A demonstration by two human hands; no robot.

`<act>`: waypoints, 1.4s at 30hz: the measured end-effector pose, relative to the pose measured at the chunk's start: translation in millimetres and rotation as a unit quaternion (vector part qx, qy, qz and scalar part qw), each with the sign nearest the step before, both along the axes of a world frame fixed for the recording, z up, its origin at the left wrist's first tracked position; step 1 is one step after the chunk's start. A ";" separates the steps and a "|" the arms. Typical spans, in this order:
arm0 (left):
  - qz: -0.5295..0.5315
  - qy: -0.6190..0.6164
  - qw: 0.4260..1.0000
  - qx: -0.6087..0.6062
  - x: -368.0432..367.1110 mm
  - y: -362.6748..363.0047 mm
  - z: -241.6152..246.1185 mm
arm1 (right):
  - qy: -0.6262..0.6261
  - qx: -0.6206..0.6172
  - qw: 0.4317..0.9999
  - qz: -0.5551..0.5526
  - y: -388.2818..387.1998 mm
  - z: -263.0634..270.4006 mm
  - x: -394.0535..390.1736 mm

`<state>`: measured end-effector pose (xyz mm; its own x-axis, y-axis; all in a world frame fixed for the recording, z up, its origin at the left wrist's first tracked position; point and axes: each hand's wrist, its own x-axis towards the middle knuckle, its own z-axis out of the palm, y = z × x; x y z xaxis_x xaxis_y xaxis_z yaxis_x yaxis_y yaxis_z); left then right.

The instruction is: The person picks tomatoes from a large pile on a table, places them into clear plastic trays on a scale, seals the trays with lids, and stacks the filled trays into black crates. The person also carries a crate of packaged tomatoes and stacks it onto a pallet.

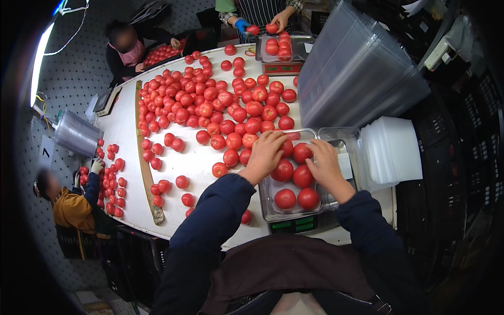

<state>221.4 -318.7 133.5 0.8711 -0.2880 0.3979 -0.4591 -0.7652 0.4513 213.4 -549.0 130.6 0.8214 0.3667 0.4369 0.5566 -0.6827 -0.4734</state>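
Observation:
A clear plastic clamshell box, its lid open to the right, rests on a digital scale in front of me. Large red tomatoes stand in it in two columns. My left hand reaches over the box's left rim, its fingers curled around a tomato at the far end, partly hidden by them. From the right, my right hand has its fingertips against the neighbouring tomato.
Loose tomatoes heap across the white table, left of the box. A wooden strip divides it. Stacked clear boxes and white foam sheets stand right. Co-workers handle tomatoes at the far side and left.

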 end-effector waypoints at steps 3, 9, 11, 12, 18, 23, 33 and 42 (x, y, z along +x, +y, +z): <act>0.074 -0.021 0.993 -0.087 -24.1 32.3 -10.9 | 0.050 0.097 0.993 -0.052 -43.4 -2.1 -24.3; 0.246 0.120 0.924 -0.268 -138.7 104.5 -45.5 | 0.154 0.178 0.951 -0.200 -135.7 -12.0 -77.6; 0.321 0.203 0.896 -0.230 -177.8 120.7 -56.4 | 0.189 0.203 0.933 -0.230 -156.9 -17.5 -90.9; 0.321 0.212 0.888 -0.253 -194.0 123.9 -60.9 | 0.203 0.209 0.926 -0.238 -164.4 -19.9 -95.6; 0.274 0.222 0.869 -0.347 -218.1 103.3 -48.6 | 0.243 0.292 0.906 -0.188 -146.6 -18.8 -102.0; 0.190 0.199 0.900 -0.337 -193.5 58.0 -14.7 | 0.343 0.246 0.902 -0.091 -81.1 11.4 -112.7; 0.017 0.050 0.998 0.016 -88.4 -9.5 7.6 | 0.312 0.221 0.924 -0.010 -52.5 28.9 -124.6; 0.055 0.097 0.961 0.254 -60.3 -32.6 -15.0 | 0.345 0.248 0.904 -0.048 -91.6 10.3 -142.9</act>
<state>161.0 -351.3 118.5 0.9512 -0.3033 0.0566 -0.3070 -0.9487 0.0751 70.5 -640.5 140.8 0.9787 0.1785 -0.1017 -0.0398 -0.3213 -0.9462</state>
